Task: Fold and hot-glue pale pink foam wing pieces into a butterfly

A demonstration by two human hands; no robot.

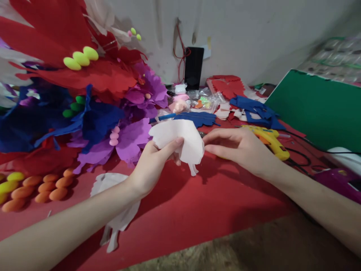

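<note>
My left hand [153, 162] is closed on a white felt petal piece [180, 139], thumb pressed on its lower edge, holding it above the red felt table cover [197, 203]. My right hand [239, 146] is at the petal's right edge, its fingers curled and pinched together there. What the right fingers grip beyond the petal's edge is hidden. More white cut petals [113, 210] lie on the red cover under my left forearm.
Large red, blue and purple felt flowers [93, 101] fill the left. Orange and yellow foam ovals [42, 188] lie front left. A yellow glue gun [270, 141] rests behind my right hand. Blue and red felt scraps [254, 109], a green sheet [318, 109] and a black phone [194, 67] stand behind.
</note>
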